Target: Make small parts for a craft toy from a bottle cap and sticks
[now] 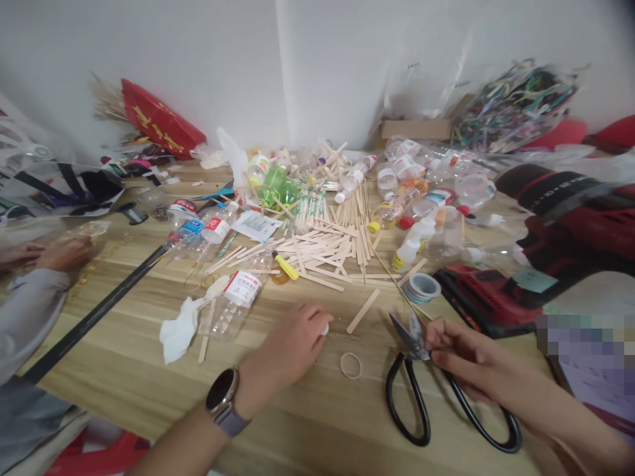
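Head view: smooth wood-grained tabletop (307, 430), plain pale wall (223, 59) behind. Flat, matte wooden sticks (322, 251) heaped mid-table; ribbed clear bottle (241, 289) lies nearer, left. Left hand (292, 340), fingers curled, pinches a small white piece (325, 328), perhaps a cap; mostly hidden. Thin pale ring (342, 363) between hands. Right hand (461, 354) pinches black-handled metal scissors (419, 354) near the pivot, blades parted, right of ring.
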The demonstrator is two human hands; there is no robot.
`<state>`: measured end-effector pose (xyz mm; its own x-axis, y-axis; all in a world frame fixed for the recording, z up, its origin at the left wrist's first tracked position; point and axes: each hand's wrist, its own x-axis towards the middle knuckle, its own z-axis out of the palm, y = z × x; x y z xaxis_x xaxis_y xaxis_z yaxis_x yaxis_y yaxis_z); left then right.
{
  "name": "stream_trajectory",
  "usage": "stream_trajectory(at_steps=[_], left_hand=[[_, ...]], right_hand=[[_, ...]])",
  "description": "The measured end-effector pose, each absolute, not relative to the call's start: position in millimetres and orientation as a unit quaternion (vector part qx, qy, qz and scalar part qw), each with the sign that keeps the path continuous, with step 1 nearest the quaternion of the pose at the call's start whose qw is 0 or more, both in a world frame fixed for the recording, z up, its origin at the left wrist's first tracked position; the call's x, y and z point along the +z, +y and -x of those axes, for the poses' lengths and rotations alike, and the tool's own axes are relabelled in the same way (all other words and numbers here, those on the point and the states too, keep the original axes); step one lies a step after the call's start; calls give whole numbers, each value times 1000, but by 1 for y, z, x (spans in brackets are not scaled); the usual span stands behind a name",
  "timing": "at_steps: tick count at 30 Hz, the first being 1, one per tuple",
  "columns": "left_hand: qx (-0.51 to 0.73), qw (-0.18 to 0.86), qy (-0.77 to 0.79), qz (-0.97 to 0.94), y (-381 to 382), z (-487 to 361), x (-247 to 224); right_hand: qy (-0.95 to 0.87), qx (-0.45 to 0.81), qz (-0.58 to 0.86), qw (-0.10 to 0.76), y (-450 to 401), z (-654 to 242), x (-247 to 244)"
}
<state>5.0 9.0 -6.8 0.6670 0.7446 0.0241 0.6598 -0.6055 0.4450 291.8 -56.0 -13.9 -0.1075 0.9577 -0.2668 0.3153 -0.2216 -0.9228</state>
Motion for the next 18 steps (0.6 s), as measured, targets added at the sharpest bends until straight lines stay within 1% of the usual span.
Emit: stream_trajectory(at_steps=[3,6,8,12,14,18], left_hand=[[105,192,386,-896,15,-5,-9],[114,136,390,-903,18,-10,-9],[110,109,393,-906,17,-18,-6],[37,116,400,-909,10,-47,2],[9,108,417,-903,10,-61,4],[2,111,455,-883,16,-77,2]], right_hand=[[-637,402,601,265,-56,-293,-18],[-700,324,603,202,-57,-290,-20],[-736,282,586,186,-58,-288,-22],[-779,213,563,174,-58,-286,-29],[-790,188,554,182,-58,-285,-32],[-753,158,584,259,-58,-284,-32]])
